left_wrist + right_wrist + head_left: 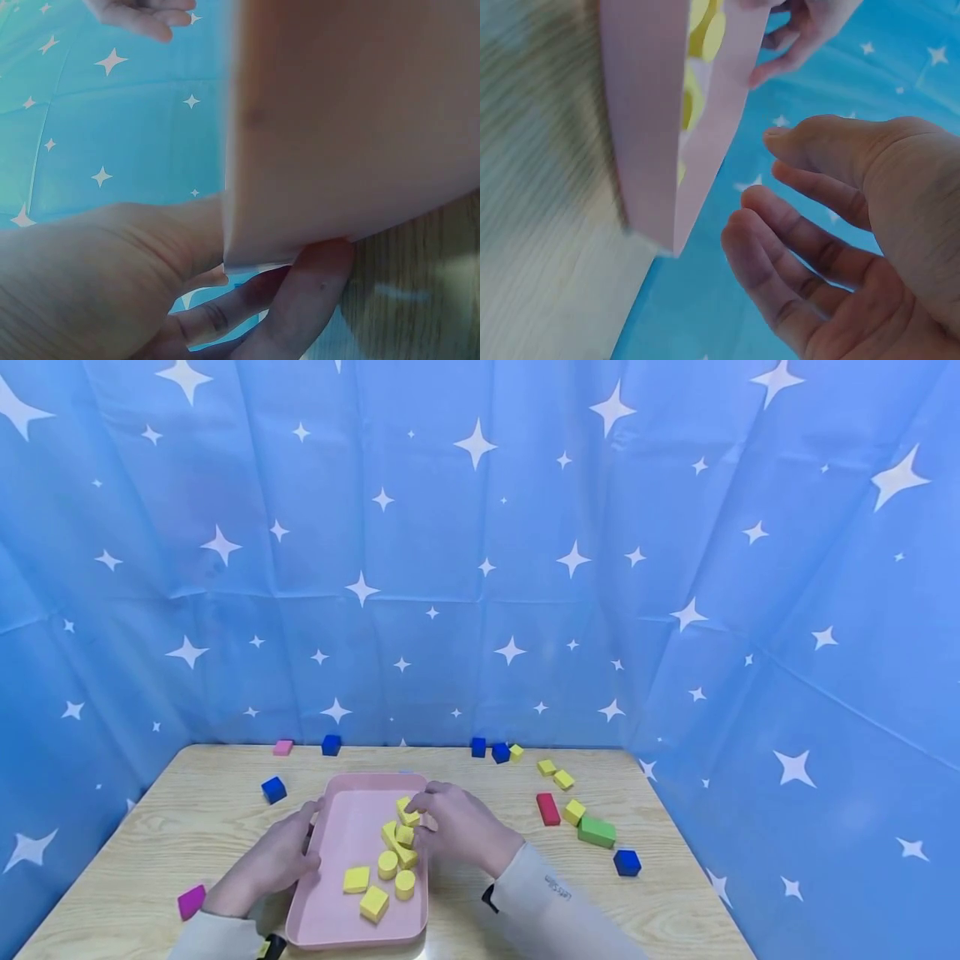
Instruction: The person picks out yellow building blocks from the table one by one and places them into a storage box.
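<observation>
A pink tray (341, 835) lies on the table with several yellow blocks inside, among them cylinders (387, 865), a cube (374, 904) and an arch-like piece (406, 856). Its left wall is pinched by my left hand (273, 857), thumb over the rim and fingers against the outside, as the left wrist view also shows. Over the right rim hovers my right hand (463, 828), close to the far yellow blocks. In the right wrist view its fingers (761, 255) are loosely bent, apart from the tray wall (649, 127), and hold nothing.
Blue cubes (273, 790), a pink block (282, 747) and a magenta block (192, 902) lie left of and behind the tray. To the right are a red block (548, 809), a green block (597, 832), yellow cubes (574, 812) and another blue cube (627, 862). A starry blue curtain (420, 627) surrounds the table.
</observation>
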`<state>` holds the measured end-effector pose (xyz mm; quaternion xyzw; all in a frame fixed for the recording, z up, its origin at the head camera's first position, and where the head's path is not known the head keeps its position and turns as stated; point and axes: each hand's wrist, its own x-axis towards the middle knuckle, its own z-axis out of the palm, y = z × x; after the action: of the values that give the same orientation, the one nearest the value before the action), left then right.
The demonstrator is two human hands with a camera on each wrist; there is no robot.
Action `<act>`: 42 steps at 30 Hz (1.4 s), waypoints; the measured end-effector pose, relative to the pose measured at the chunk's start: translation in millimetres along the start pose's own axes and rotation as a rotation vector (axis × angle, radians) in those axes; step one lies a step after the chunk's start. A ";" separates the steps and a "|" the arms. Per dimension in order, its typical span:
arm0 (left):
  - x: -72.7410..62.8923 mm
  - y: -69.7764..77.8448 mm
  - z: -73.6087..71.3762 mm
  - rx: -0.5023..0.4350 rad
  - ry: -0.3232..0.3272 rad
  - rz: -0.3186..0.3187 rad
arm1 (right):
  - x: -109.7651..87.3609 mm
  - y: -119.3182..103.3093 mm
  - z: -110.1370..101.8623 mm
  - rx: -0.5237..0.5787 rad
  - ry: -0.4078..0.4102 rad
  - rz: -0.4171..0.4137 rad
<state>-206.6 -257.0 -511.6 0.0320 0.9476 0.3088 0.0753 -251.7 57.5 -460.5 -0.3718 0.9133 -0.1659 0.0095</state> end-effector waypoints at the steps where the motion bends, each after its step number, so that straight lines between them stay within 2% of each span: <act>1: -0.1 0.0 0.0 0.001 0.001 0.001 | -1.4 3.4 -1.5 0.003 0.006 0.009; 14: -0.7 -0.2 1.4 -0.004 0.002 -0.002 | -20.7 53.6 -14.1 -0.028 0.086 0.104; 24: -0.5 0.9 2.0 0.000 -0.005 -0.020 | -41.8 90.8 -19.5 0.016 0.131 0.171; 32: -1.1 0.4 1.7 -0.003 0.004 -0.002 | -58.5 116.1 -24.7 0.029 0.163 0.268; 42: -1.8 2.5 1.2 -0.001 0.010 0.003 | -85.9 159.6 -30.0 0.026 0.176 0.396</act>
<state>-204.6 -254.5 -510.8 0.0317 0.9477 0.3096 0.0703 -301.6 231.7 -490.8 -0.1691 0.9636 -0.2045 -0.0330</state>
